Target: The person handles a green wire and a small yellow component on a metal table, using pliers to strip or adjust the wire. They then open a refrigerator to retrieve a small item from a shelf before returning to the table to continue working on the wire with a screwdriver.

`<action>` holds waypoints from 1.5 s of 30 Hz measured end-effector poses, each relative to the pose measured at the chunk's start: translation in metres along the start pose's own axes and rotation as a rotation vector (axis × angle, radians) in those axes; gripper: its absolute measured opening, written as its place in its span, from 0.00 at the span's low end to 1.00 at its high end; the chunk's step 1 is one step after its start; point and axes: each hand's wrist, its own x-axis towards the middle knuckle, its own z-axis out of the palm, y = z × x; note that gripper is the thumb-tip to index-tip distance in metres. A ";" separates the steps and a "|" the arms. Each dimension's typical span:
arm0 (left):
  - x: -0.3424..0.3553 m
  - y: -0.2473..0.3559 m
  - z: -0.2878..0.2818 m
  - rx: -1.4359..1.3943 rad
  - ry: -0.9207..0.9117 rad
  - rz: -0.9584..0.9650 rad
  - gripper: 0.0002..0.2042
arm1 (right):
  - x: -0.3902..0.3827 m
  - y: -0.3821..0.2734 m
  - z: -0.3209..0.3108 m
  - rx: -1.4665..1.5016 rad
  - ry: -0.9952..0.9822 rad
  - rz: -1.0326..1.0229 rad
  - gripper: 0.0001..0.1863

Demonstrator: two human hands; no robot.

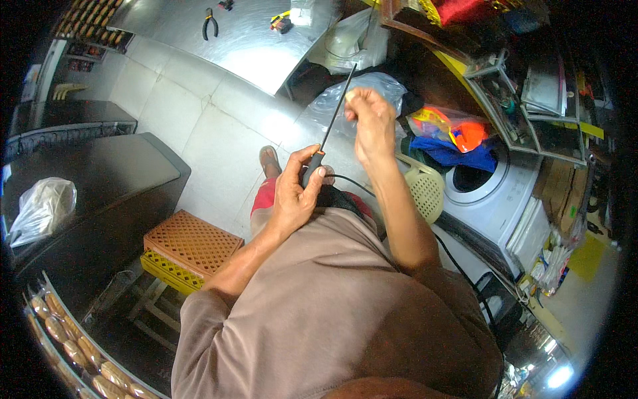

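Note:
My left hand [296, 189] is wrapped round the dark handle of a long screwdriver [314, 166], which has an orange ring at its neck. Its thin black shaft slants up and to the right, tip away from me. Close beside the upper shaft is my right hand [373, 126], fingers curled and thumb pressed against them. Whether it touches the shaft, or what its fingertips pinch, I cannot make out. Beyond both hands, pliers [210, 25] with black and yellow handles lie on a shiny metal table [246, 50].
A small yellow and black item [282, 23] lies on that table. To my right are a clear plastic bag [359, 93], a beige perforated stool [424, 189] and a white washing machine [495, 193]. Left stand stacked brown and yellow crates [193, 243] and a dark counter [93, 179]. A black cable [458, 263] runs past my right side.

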 end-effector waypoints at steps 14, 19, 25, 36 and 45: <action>0.063 -0.001 -0.138 -0.016 -0.084 0.018 0.18 | 0.029 0.035 0.125 -0.053 0.101 -0.002 0.01; 0.080 -0.002 -0.177 -0.107 -0.116 -0.012 0.17 | 0.062 0.033 0.154 0.021 0.047 -0.058 0.02; 0.095 0.001 -0.185 -0.290 -0.110 -0.043 0.16 | 0.048 0.021 0.174 0.018 -0.034 -0.042 0.05; 0.136 0.020 -0.180 -0.220 -0.069 0.027 0.17 | 0.101 0.013 0.181 0.056 -0.126 -0.087 0.05; 0.169 0.025 -0.193 -0.136 -0.162 0.070 0.18 | 0.122 -0.002 0.183 0.002 -0.065 -0.090 0.04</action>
